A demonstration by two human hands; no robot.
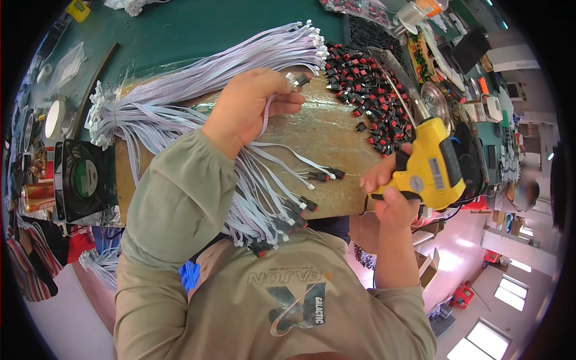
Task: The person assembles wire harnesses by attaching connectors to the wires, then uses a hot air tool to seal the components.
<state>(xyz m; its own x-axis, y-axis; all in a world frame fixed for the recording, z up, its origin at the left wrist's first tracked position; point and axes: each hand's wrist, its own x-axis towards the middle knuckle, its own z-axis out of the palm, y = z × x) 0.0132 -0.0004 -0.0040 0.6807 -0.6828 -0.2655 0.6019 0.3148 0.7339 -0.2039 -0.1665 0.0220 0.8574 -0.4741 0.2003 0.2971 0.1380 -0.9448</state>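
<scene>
My left hand is closed over the board, pinching a small black switch and a white plug; a thin white cable hangs down from the fingers. At the right, my right hand grips a yellow soldering gun by its handle. Its metal barrel and thin tip point up and away, alongside a heap of black and red switches. Long bundles of white flat cables with white plugs lie across the board. Near its front edge are several cables joined to black switches.
The brown board lies on a green table. A black fan stands at the left. Beyond the switch heap are a clear bag of switches, a bottle and a round metal dish. A cord runs near the right front edge.
</scene>
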